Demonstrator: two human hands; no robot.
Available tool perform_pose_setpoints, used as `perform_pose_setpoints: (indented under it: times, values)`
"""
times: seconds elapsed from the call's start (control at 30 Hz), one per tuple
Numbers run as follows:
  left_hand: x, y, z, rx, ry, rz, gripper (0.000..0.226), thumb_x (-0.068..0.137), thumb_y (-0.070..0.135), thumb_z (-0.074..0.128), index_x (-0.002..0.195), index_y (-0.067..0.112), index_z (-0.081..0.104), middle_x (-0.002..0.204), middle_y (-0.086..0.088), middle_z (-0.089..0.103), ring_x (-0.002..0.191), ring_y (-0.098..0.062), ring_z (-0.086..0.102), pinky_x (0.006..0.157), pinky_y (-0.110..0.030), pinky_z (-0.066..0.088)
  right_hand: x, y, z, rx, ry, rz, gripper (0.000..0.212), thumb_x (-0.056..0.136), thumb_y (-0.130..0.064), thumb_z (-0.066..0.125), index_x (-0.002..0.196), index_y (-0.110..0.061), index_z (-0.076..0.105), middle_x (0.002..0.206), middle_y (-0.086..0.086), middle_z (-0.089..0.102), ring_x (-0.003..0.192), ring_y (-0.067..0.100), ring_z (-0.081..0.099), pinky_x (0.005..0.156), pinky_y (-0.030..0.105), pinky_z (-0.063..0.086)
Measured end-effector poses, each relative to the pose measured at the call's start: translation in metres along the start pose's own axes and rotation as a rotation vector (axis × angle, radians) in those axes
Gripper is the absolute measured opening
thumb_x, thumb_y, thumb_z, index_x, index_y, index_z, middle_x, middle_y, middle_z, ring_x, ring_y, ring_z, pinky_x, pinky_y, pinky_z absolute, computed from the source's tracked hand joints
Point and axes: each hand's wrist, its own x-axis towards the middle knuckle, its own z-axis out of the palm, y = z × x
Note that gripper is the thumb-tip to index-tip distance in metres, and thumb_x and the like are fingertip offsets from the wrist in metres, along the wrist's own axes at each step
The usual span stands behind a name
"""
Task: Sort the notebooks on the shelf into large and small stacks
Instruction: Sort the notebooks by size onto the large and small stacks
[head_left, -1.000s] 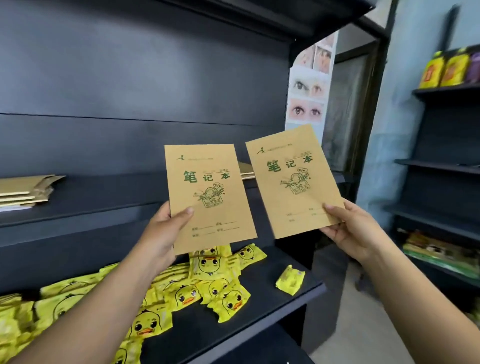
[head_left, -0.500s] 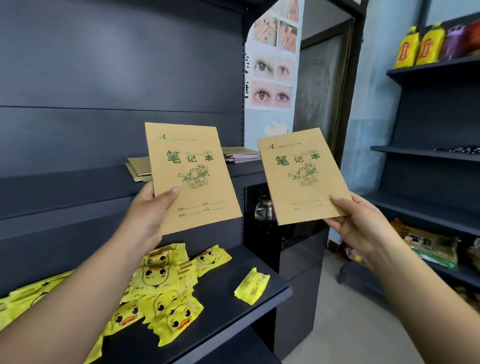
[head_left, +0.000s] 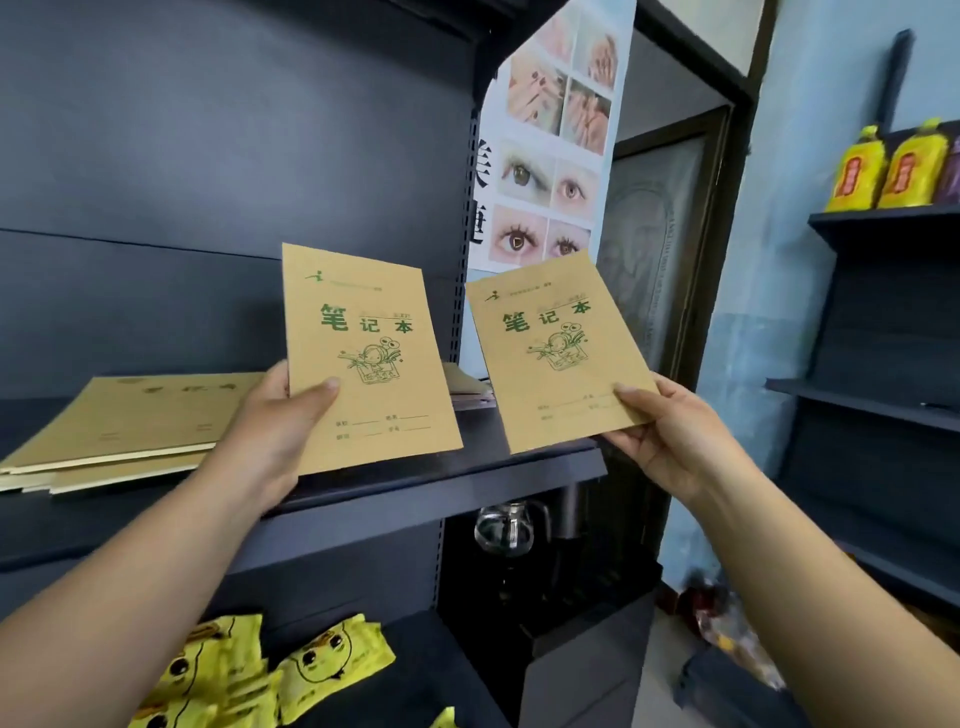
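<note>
The left hand (head_left: 270, 436) gripped one tan notebook (head_left: 371, 358) upright. The right hand (head_left: 670, 441) pinched a second notebook (head_left: 558, 353) beside it, above the dark shelf (head_left: 441, 483).

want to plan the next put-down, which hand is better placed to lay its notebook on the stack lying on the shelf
Left, probably. The left hand holds its notebook right beside the stack on the shelf; the right hand holds its notebook out past the shelf's end.

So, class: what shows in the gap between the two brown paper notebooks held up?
In the head view, the dark shelf's perforated upright post shows between the left-hand brown notebook and right-hand brown notebook.
</note>
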Motion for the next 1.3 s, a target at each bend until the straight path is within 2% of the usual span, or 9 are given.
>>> perform_pose_setpoints:
  times: [0.2, 0.3, 0.5, 0.67, 0.73, 0.83, 1.0, 1.2, 1.3]
  values:
    - [0.029, -0.006, 0.011, 0.177, 0.111, 0.103, 0.019, 0.092, 0.003, 0.048, 0.095, 0.021, 0.055, 0.088, 0.005, 0.063, 0.081, -0.011, 0.061, 0.068, -0.028, 0.048, 0.083, 0.016, 0.008, 0.124, -0.088, 0.047, 0.021, 0.095, 0.004, 0.041, 0.089, -0.008, 0.058, 0.064, 0.002, 0.073, 0.057, 0.013, 0.070, 0.047, 0.022, 0.054]
    - [0.034, -0.002, 0.007, 0.310, 0.231, 0.186, 0.020, 0.092, 0.007, 0.049, 0.090, 0.026, 0.054, 0.086, 0.009, 0.062, 0.080, -0.010, 0.060, 0.072, -0.028, 0.049, 0.128, 0.030, 0.027, 0.148, -0.102, 0.102, 0.023, 0.094, 0.007, 0.039, 0.084, -0.008, 0.053, 0.064, 0.006, 0.070, 0.051, 0.016, 0.068, 0.042, 0.024, 0.054]
    - [0.039, -0.008, -0.007, 0.356, 0.353, 0.104, 0.016, 0.092, 0.009, 0.051, 0.089, 0.024, 0.056, 0.094, -0.001, 0.066, 0.084, -0.019, 0.064, 0.071, -0.034, 0.050, 0.191, 0.061, 0.073, -0.026, -0.179, 0.220, 0.026, 0.095, 0.009, 0.034, 0.113, -0.003, 0.049, 0.099, 0.013, 0.057, 0.074, 0.019, 0.057, 0.071, 0.033, 0.054]
    - [0.039, -0.009, -0.012, 0.362, 0.367, 0.057, 0.017, 0.092, 0.007, 0.049, 0.092, 0.022, 0.059, 0.091, -0.003, 0.068, 0.079, -0.020, 0.066, 0.063, -0.032, 0.054, 0.206, 0.077, 0.088, -0.079, -0.162, 0.219, 0.048, 0.092, 0.016, 0.031, 0.139, 0.002, 0.031, 0.109, 0.009, 0.037, 0.118, 0.032, 0.049, 0.095, 0.041, 0.045]
    - [0.040, -0.009, -0.010, 0.369, 0.376, 0.055, 0.018, 0.092, 0.007, 0.049, 0.090, 0.023, 0.059, 0.089, -0.001, 0.069, 0.074, -0.017, 0.066, 0.060, -0.030, 0.052, 0.214, 0.078, 0.085, -0.106, -0.182, 0.223, 0.042, 0.092, 0.015, 0.032, 0.129, -0.005, 0.040, 0.107, 0.010, 0.037, 0.112, 0.031, 0.051, 0.094, 0.038, 0.046]
    - [0.040, -0.010, -0.006, 0.336, 0.371, 0.057, 0.018, 0.092, 0.007, 0.049, 0.089, 0.022, 0.058, 0.079, 0.002, 0.071, 0.066, -0.014, 0.068, 0.053, -0.028, 0.056, 0.217, 0.079, 0.081, -0.396, -0.141, 0.174, 0.006, 0.091, -0.006, 0.048, 0.097, -0.006, 0.046, 0.103, 0.012, 0.045, 0.097, 0.028, 0.050, 0.077, 0.030, 0.043]
    - [0.039, -0.007, 0.005, 0.301, 0.362, -0.008, 0.018, 0.092, 0.006, 0.050, 0.090, 0.021, 0.059, 0.078, 0.000, 0.070, 0.055, -0.011, 0.069, 0.045, -0.030, 0.056, 0.219, 0.075, 0.063, -0.658, -0.323, 0.104, 0.064, 0.089, -0.034, 0.059, 0.138, -0.002, 0.033, 0.140, 0.013, 0.042, 0.125, 0.029, 0.042, 0.093, 0.032, 0.034]
    - [0.067, 0.003, 0.031, 0.332, 0.323, -0.096, 0.020, 0.092, 0.004, 0.049, 0.107, 0.016, 0.056, 0.090, -0.007, 0.066, 0.074, -0.021, 0.064, 0.045, -0.029, 0.056, 0.219, 0.082, 0.043, -0.744, -0.562, 0.186, 0.045, 0.083, -0.024, 0.068, 0.122, -0.009, 0.049, 0.125, 0.003, 0.053, 0.103, 0.018, 0.045, 0.088, 0.024, 0.031]
    - [0.092, 0.001, 0.050, 0.315, 0.300, -0.135, 0.023, 0.092, 0.002, 0.048, 0.111, 0.013, 0.054, 0.093, -0.008, 0.064, 0.074, -0.021, 0.062, 0.046, -0.028, 0.056, 0.221, 0.088, 0.042, -0.728, -0.538, 0.163, 0.059, 0.081, -0.024, 0.070, 0.131, -0.004, 0.046, 0.118, 0.001, 0.052, 0.108, 0.020, 0.048, 0.091, 0.025, 0.034]
